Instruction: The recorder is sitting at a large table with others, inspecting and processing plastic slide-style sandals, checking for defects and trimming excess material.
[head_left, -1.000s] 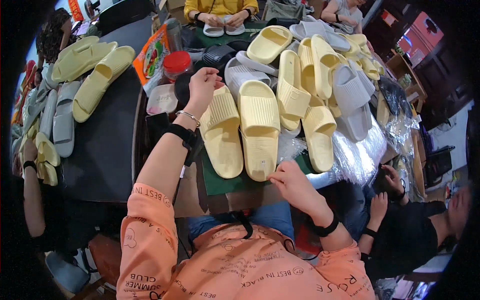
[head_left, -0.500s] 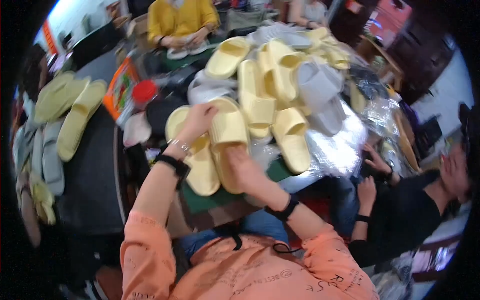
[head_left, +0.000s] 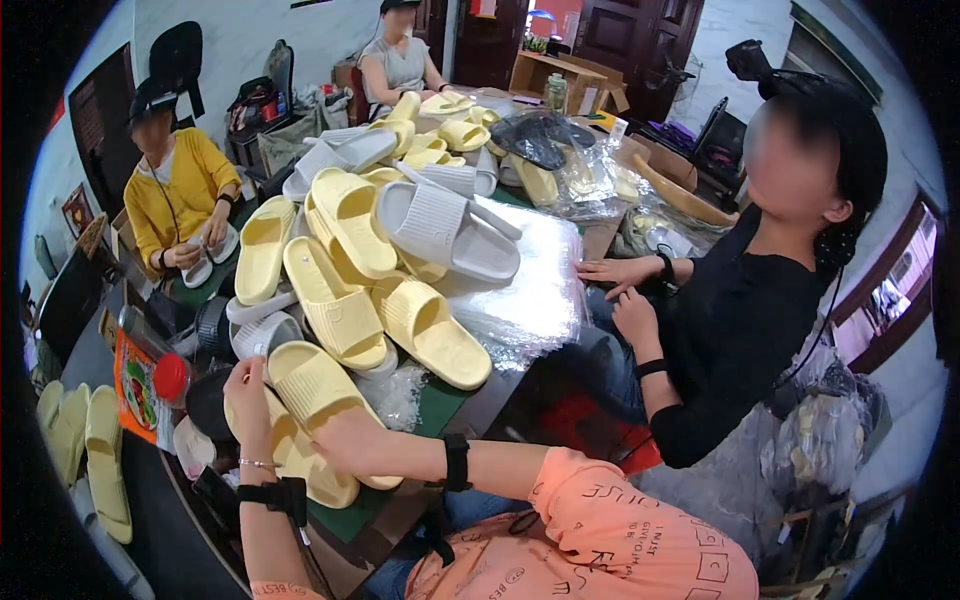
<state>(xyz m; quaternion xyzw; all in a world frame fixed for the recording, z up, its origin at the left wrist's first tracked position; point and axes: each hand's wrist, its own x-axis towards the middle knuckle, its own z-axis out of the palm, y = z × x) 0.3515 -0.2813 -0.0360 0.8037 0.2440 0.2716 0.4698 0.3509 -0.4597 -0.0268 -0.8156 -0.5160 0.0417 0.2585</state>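
Note:
Two pale yellow slippers lie close together at the table's near edge, one overlapping the other. My left hand grips their far end, with a bracelet and a black watch on the wrist. My right hand comes in from the right with a black wristband and holds the upper slipper's near part. Both of my sleeves are orange.
A pile of yellow and grey slippers covers the green table middle, with clear plastic bags beside it. A person in black sits at the right, one in yellow at the far left. A red-lidded jar stands near my left hand.
The view has swung to the right and the pile now fills the middle. My hands brought the two slippers from side by side to overlapping, and nearer to me.

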